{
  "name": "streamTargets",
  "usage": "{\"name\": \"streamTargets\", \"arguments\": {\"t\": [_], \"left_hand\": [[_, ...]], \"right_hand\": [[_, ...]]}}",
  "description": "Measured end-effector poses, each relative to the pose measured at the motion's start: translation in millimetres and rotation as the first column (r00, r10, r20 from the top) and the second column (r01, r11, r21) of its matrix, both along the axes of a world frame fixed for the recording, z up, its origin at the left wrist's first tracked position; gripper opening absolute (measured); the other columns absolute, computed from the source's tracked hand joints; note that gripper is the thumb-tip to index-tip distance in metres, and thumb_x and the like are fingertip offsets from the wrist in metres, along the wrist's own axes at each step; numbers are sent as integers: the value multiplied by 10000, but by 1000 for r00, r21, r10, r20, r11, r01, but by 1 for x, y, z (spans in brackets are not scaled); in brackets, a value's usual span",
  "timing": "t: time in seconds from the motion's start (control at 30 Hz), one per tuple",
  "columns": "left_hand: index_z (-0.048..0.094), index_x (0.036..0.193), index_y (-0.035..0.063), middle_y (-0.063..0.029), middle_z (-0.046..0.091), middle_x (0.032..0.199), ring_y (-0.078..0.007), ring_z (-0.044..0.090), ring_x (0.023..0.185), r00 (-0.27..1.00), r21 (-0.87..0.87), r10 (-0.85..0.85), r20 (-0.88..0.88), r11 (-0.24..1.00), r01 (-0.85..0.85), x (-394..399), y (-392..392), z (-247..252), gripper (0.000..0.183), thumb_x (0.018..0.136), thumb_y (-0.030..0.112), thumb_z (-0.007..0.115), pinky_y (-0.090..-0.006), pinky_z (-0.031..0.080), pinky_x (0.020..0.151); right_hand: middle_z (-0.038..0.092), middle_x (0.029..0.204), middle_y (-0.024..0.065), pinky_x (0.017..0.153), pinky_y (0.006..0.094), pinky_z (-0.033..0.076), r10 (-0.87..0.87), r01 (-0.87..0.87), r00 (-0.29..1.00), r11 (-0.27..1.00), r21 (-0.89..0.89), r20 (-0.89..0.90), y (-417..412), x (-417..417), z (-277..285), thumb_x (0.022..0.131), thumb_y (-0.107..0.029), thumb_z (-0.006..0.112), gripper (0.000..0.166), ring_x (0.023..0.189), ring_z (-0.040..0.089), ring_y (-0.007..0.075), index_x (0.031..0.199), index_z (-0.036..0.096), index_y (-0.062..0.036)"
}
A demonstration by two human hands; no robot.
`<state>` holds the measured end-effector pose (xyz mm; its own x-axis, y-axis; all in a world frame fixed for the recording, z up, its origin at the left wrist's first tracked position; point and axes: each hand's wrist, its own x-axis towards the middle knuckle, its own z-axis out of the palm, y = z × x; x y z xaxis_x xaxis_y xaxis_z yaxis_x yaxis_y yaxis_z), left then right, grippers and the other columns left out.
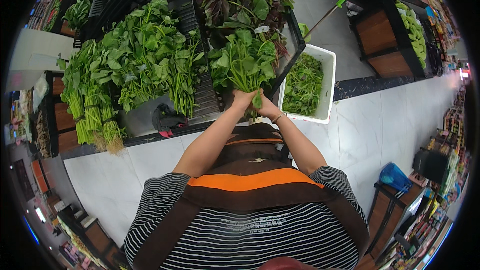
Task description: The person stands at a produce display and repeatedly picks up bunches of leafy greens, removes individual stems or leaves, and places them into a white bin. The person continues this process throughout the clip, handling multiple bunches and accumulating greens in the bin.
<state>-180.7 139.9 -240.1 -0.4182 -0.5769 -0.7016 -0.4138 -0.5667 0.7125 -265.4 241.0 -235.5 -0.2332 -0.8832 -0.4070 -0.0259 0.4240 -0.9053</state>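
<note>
Straight ahead of my body, a bunch of leafy green vegetables [243, 62] points away from me, its stems gathered low down. My left hand [244, 100] wraps the stems from one side and my right hand [268, 106] from the other, the fingers meeting around them. A loose green leaf [257, 101] sticks out between the hands. Just beyond the bunch lies a heap of red-and-green amaranth-like leaves [240, 0] on the display stand. The cut ends of the stems are mostly hidden by my hands.
Left of me, leafy greens [150, 45] and tied long-stemmed bunches [92, 112] cover the stand, near a dark cloth or glove [168, 118]. A white foam box [328, 82] of green trimmings stands on the floor at right. A green-handled stick [342, 0] leans beyond it.
</note>
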Motion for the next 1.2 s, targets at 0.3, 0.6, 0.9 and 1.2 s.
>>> {"name": "streamTargets", "arguments": {"t": [0.3,0.6,0.9,1.2], "left_hand": [[545,1184,71,-68,587,1087,-200,592,961,918,407,150,-367,914,13,22,-6,53,335,897,237,590,-355,501,802],[314,1281,-162,-214,519,1208,-249,548,1045,985,145,76,-152,988,-54,37,0,2,715,838,278,663,-390,455,864],[504,1209,36,-135,554,1191,-283,597,935,997,-259,-23,-75,966,3,131,-18,129,382,844,122,572,-410,482,801],[638,965,28,-145,664,882,-323,620,854,863,-645,69,501,695,319,210,-143,38,328,795,308,642,-405,490,775]], "right_hand": [[502,1235,77,954,302,377,-181,223,798,975,-3,574,-5,-3,43,914,-182,583,477,1094,493,185,1309,395,9],[562,1157,107,874,298,427,-243,238,915,970,57,322,-11,7,30,881,-151,617,461,1025,531,179,1253,443,59],[558,1137,141,889,303,429,-558,564,812,826,-16,-171,40,7,46,827,-155,645,476,1007,551,198,1225,481,48],[568,962,75,709,272,458,-608,466,747,768,-440,-270,-21,81,152,835,10,546,183,830,563,161,1015,569,-12]]}}
